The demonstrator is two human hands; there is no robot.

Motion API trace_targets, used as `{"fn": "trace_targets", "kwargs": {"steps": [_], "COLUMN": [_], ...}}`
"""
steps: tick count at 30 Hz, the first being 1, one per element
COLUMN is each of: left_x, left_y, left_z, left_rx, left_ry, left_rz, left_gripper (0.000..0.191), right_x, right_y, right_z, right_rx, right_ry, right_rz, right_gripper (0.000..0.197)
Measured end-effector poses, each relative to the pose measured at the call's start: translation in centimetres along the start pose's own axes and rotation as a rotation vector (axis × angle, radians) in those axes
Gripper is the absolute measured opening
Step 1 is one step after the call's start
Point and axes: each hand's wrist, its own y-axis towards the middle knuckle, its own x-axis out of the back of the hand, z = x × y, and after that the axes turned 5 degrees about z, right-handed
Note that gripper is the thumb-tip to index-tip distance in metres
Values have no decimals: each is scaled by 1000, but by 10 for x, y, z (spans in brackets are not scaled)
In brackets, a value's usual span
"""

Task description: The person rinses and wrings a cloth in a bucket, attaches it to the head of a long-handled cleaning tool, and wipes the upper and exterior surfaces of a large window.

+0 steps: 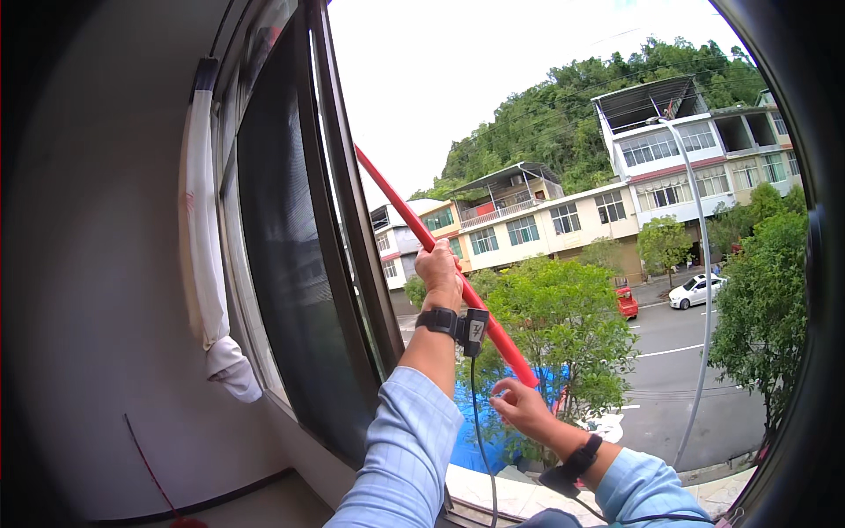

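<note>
My left hand (439, 265) is closed around a red pole (488, 310) that slants through the window opening. The pole's upper end passes out of sight behind the dark window frame (343, 145); its lower end lies just above my right hand (518, 402). The fingers of my right hand are curled and apart, with nothing seen between them; whether they touch the pole I cannot tell. Both wrists wear black straps with small devices and cables.
On the left are a sliding screen panel (284, 231) and a knotted white curtain (210, 231). A pale ledge (488, 492) runs below the opening. Outside are trees (554, 317), a blue tarp (469, 429), a lamp post (701, 218) and a street with vehicles.
</note>
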Motion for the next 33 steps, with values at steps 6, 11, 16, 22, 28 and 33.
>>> {"fn": "trace_targets", "kwargs": {"steps": [6, 11, 16, 22, 28, 33], "left_x": [27, 24, 30, 31, 15, 10], "left_y": [0, -1, 2, 9, 10, 4], "left_z": [-5, -2, -9, -14, -20, -20], "left_rx": [-54, -43, -60, -90, -77, -43], "left_ry": [125, 130, 173, 256, 340, 361], "left_rz": [-50, -46, -61, -27, 104, 400], "left_gripper": [9, 9, 8, 8, 12, 16], "right_x": [44, 32, 7, -1, 16, 30], "right_y": [-36, 11, 74, 89, 102, 98], "right_z": [4, 19, 42, 27, 32, 33], "right_rx": [-195, 328, -145, 198, 201, 153], "right_ry": [-634, -645, -53, -128, 50, 122], "right_rz": [275, -221, 61, -166, -119, -131], "right_gripper": [38, 82, 52, 29, 24, 24]}}
